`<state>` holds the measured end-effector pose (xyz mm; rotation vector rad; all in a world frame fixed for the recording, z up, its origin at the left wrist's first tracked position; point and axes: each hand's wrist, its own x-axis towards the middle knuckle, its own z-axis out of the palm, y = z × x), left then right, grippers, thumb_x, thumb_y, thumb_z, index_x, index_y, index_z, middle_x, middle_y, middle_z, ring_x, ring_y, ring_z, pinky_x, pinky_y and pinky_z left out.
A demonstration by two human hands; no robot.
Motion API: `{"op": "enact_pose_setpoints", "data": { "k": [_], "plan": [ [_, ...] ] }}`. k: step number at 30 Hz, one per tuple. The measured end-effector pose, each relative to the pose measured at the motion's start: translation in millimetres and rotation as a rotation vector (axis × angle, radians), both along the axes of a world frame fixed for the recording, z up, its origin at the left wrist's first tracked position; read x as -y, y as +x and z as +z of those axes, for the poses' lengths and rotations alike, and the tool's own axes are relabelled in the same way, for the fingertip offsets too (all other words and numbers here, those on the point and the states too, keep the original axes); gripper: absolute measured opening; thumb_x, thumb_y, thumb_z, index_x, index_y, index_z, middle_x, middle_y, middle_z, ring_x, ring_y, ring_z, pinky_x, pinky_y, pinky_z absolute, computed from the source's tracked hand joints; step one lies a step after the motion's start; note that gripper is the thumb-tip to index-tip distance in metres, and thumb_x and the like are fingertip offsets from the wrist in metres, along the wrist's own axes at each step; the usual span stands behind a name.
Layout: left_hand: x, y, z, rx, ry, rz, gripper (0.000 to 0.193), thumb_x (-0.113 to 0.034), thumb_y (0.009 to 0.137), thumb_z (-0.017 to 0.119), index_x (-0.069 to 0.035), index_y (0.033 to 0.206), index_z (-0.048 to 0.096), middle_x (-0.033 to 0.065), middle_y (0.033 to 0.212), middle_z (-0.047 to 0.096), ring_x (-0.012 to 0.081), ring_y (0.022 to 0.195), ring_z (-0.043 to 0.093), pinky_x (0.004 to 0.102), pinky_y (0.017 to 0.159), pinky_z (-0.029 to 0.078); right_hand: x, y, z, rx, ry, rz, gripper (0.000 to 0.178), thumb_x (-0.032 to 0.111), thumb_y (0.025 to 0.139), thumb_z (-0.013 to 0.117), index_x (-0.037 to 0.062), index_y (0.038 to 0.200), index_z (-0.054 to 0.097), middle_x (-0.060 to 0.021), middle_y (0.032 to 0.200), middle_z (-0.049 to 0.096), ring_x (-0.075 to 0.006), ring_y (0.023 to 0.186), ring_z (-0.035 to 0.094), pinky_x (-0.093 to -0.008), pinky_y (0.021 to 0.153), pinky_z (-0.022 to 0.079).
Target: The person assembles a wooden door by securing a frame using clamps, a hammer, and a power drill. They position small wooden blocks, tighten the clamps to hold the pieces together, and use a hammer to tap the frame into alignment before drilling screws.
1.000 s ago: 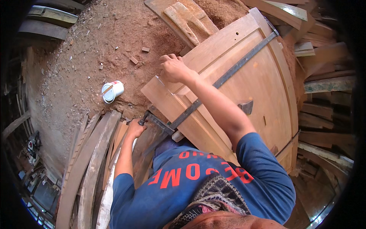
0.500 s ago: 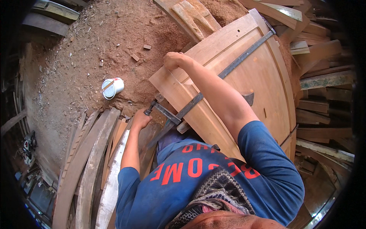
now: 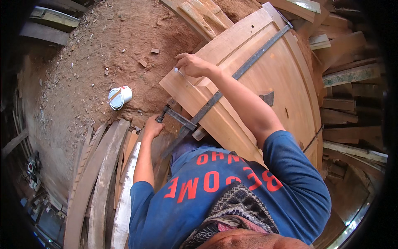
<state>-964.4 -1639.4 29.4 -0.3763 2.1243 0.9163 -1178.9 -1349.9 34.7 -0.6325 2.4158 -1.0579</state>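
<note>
A wooden panelled door (image 3: 242, 108) lies in front of me, with a long metal bar clamp (image 3: 258, 56) stretched across it. My left hand (image 3: 152, 128) is closed round the dark screw handle (image 3: 162, 114) at the clamp's near end. Over the door's left corner, my right hand (image 3: 192, 65) pinches a small thing with a pale round end (image 3: 176, 69); its kind is too small to make out. A dark wedge-shaped piece (image 3: 267, 98) rests on the door beside my right forearm. Under the clamp's near end sits a small wood block (image 3: 200, 133).
A white bucket (image 3: 121, 98) with a wood strip on its lid stands on the sawdust-covered ground at left. Long boards (image 3: 101, 178) lean near my left arm. Stacked timber (image 3: 352, 76) fills the right side, and a thick plank (image 3: 203, 18) lies beyond the door.
My right hand has lifted and turned at the door's corner, and the pale round end now shows in its fingers. My left hand stays on the clamp handle. The whole view has shifted slightly.
</note>
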Motion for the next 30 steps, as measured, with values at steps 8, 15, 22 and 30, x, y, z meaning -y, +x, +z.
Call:
{"op": "enact_pose_setpoints", "data": {
  "k": [8,15,22,30],
  "plan": [
    [0,2,-1,-0.083,-0.025,-0.032,0.046,-0.018,0.07,0.071,-0.001,0.112,0.072,0.025,0.095,0.073,0.039,0.093,0.071,0.0438,0.083,0.054,-38,120,20,0.354,0.032,-0.57,0.031,0.001,0.081,0.057,0.0013,0.106,0.075,-0.0221,0.103,0.064,-0.0373,0.114,0.058,-0.0458,0.096,0.049],
    [-2,-4,2,-0.051,-0.022,-0.046,0.045,-0.02,0.07,0.07,0.0,0.11,0.072,0.0263,0.093,0.072,0.0403,0.091,0.071,0.0445,0.081,0.054,15,159,-29,0.334,-0.01,-0.894,0.032,0.006,0.086,0.059,0.0018,0.117,0.067,-0.0217,0.114,0.057,-0.0378,0.106,0.058,-0.0443,0.085,0.052],
    [11,5,-18,-0.006,0.089,-0.033,0.048,-0.022,0.072,0.075,0.001,0.114,0.071,0.0181,0.087,0.073,0.0304,0.08,0.071,0.0401,0.074,0.054,0,152,7,0.25,0.052,-0.721,0.038,0.006,0.083,0.058,0.0046,0.12,0.068,-0.0193,0.124,0.055,-0.0385,0.116,0.055,-0.0501,0.096,0.049],
    [18,-15,-4,0.414,0.48,0.141,0.041,-0.018,0.077,0.079,-0.002,0.114,0.071,0.0046,0.077,0.067,0.014,0.065,0.062,0.0296,0.061,0.05,18,150,46,0.219,0.249,-0.785,0.04,0.003,0.082,0.058,0.0032,0.122,0.067,-0.0188,0.129,0.056,-0.0397,0.124,0.051,-0.0516,0.1,0.047]
  ]
}}
